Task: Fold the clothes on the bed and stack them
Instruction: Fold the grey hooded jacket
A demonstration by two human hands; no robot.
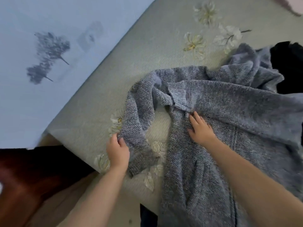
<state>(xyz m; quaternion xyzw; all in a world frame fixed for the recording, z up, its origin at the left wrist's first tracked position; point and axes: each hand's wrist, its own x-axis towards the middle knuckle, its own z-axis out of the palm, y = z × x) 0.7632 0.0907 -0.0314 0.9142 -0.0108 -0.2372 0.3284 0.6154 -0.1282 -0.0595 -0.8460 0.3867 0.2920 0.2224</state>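
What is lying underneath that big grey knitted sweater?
Under the grey sweater shows the pale bedspread embroidered with flowers. A black garment pokes out behind its far right edge. Anything else beneath the sweater is covered and cannot be seen.

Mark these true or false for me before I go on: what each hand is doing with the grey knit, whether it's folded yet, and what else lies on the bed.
1. The left hand pinches an edge of the grey knit sweater. True.
2. The right hand is lifted clear of the sweater. False: it rests on the knit, fingers fairly straight, near the ribbed cuff.
3. The sweater is already folded into a neat square. False: it lies rumpled and spread over the bedspread.
4. A dark garment lies beyond the sweater at the right edge. True.
5. The bedspread is plain. False: it carries pale flower embroidery.
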